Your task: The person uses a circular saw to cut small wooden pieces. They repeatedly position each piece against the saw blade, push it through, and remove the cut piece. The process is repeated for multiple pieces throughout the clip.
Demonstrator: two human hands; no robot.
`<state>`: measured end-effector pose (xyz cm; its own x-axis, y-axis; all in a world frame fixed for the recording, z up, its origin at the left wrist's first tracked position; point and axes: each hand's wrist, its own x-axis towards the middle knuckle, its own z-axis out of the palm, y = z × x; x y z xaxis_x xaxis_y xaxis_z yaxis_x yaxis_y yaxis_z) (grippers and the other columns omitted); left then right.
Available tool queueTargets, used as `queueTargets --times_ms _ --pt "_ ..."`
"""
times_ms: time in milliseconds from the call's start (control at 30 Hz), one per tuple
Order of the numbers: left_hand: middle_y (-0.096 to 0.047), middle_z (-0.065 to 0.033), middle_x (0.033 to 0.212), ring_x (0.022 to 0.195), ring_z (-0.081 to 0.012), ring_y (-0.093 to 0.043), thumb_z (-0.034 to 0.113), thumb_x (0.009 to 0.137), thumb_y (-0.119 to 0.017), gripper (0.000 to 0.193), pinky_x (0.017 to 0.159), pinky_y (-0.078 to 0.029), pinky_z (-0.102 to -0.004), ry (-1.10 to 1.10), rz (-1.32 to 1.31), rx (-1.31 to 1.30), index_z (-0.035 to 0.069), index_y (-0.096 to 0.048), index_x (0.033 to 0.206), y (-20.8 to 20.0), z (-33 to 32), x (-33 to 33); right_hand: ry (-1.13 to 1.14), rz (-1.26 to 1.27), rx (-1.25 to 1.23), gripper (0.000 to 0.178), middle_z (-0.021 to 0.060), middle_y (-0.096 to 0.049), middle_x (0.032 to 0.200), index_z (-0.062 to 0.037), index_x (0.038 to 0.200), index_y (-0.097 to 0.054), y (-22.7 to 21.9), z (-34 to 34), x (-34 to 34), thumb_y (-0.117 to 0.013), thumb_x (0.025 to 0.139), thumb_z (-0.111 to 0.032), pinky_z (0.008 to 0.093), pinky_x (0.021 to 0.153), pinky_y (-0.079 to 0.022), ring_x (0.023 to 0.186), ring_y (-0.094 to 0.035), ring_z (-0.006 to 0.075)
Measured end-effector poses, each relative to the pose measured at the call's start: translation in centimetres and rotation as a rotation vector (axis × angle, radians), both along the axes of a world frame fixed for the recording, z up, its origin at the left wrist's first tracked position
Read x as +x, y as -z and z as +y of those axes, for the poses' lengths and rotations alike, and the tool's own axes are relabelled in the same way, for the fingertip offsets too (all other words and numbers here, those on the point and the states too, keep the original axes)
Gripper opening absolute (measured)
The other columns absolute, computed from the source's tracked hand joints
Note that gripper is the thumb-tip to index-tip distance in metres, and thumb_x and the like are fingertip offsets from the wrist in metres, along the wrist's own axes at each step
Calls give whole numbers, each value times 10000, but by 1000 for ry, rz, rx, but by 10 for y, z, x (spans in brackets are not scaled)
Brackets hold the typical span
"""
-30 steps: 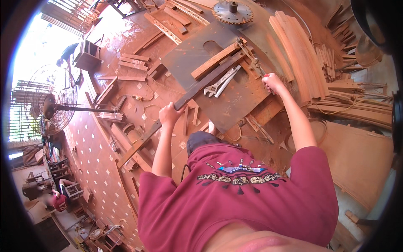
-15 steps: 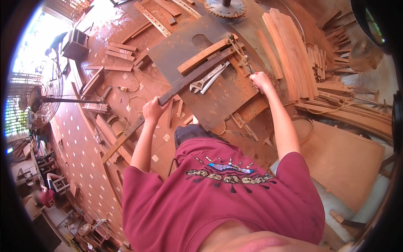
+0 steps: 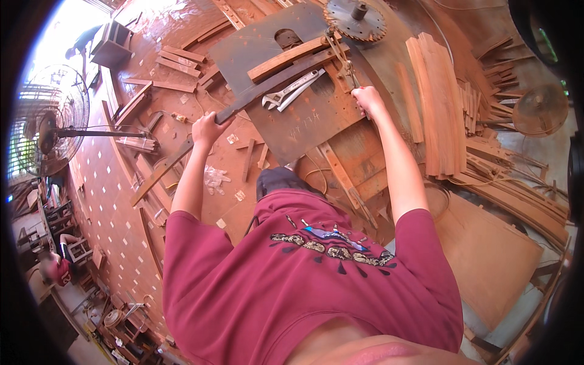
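My left hand [image 3: 207, 129] is closed round the near-left end of a long dark wooden bar [image 3: 258, 91]. The bar slants up and right across a dark metal tabletop [image 3: 292, 137]. Alongside its far edge lies a reddish, slightly curved wood strip [image 3: 283, 61]. At the right ends of both sits a metal lever clamp [image 3: 342, 59]. My right hand [image 3: 368, 100] is wrapped round the clamp's near handle. An adjustable wrench [image 3: 283, 94] and a pale metal bar [image 3: 302, 89] lie on the tabletop, on my side of the dark bar.
A toothed circular saw blade [image 3: 356, 19] lies beyond the clamp. Long boards [image 3: 435, 109] are stacked at the right, and wood offcuts [image 3: 182, 58] litter the floor at the left. A standing fan [image 3: 52, 125] is at far left. Another person [image 3: 59, 267] sits at lower left.
The whole view has shifted, so the tabletop appears higher and the saw blade shows more fully. Both hands keep their grips; wood strip and wrench look unmoved on the tabletop.
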<state>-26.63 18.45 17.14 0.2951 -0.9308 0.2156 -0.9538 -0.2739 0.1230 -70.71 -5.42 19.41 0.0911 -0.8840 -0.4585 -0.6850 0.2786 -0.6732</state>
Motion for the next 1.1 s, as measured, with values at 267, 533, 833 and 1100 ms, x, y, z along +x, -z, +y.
queueTargets --times_ms 267,533,833,1100 --pt "-695 -162 689 665 -342 -702 752 759 -648 689 611 -560 -437 -34 -84 31 64 -693 734 7 -10 9 74 0 -19 229 62 -567 589 -17 663 -568 -17 12 9 -641 780 -200 356 443 -455 466 -542 170" --pt "-718 -156 764 740 -348 -709 747 773 -639 671 677 -561 -452 -53 -55 62 82 -718 823 3 -17 9 88 -35 -30 228 63 -550 586 -11 659 -548 -14 11 15 -626 769 -195 360 473 -459 478 -530 173" --pt "-720 -157 769 747 -341 -714 784 754 -626 717 672 -566 -438 -71 -80 98 75 -706 826 8 -31 14 58 -3 -2 332 134 -673 707 38 755 -637 7 -6 18 -595 815 -285 355 519 -533 576 -656 211" --pt "-719 -158 759 730 -339 -716 763 781 -617 706 668 -569 -441 -44 -111 85 64 -702 831 12 -27 23 31 -25 7 256 98 -610 625 -5 694 -588 10 -12 23 -614 774 -247 361 478 -487 500 -591 197"
